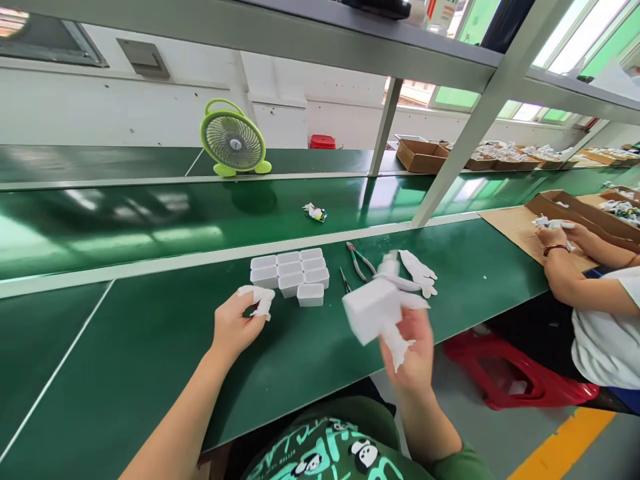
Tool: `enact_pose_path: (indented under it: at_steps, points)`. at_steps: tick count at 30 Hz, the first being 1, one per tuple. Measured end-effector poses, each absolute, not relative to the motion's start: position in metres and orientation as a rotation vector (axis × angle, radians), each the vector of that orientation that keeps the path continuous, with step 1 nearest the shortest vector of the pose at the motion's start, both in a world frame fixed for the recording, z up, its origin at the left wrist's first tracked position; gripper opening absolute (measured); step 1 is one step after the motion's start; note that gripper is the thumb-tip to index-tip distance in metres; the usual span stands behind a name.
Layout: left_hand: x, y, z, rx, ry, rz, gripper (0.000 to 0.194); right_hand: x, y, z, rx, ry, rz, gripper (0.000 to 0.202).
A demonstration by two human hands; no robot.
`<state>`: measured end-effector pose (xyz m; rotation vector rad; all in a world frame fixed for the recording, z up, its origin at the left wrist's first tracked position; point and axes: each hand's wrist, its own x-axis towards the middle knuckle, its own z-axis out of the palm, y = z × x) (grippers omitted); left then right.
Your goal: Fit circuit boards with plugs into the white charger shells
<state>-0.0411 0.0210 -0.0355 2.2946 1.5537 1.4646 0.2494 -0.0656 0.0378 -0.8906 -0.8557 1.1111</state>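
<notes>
Pinched in my left hand (239,325) is a crumpled white cloth or glove (261,300), above the green table (150,360). My right hand (413,347) is closed around a white boxy piece (373,310) with a narrower part on top, and white fabric hangs by the fingers; motion blurs it. Several small white lidded-looking boxes (290,268) stand in a block between and beyond my hands. Behind the white piece lie pliers with green handles (359,260), a thin pointed tool (345,281) and a white glove (419,270).
A colourful small item (316,213) lies on the green belt (200,220). Beyond stands a green fan (235,141). Metal posts (463,127) rise behind the table. At right, a person's hands (553,235) work over cardboard (510,223), near a red stool (520,367).
</notes>
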Motion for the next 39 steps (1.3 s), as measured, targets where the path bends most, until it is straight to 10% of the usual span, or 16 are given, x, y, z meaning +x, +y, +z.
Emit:
enact_pose_path:
  at_steps: [5,10,21,29,39]
  points:
    - [-0.036,0.02,-0.037,2.235,1.576,1.404,0.016,0.28,-0.095,-0.017,-1.414,-1.157,0.211,0.045]
    - [-0.035,0.026,-0.039,2.218,1.587,1.32,0.013,0.266,-0.09,-0.056,-1.434,-1.631,0.468,0.007]
    - [-0.03,0.027,-0.038,2.251,1.583,1.193,0.016,0.245,-0.08,-0.039,-1.29,-1.44,0.82,0.03]
    - [-0.024,0.016,-0.037,2.348,1.447,1.256,0.01,0.223,-0.103,0.031,-0.682,-0.7,1.798,0.057]
    - [-0.014,-0.004,-0.029,2.521,1.145,1.311,0.02,0.208,-0.085,0.047,-0.627,-0.767,1.889,0.054]
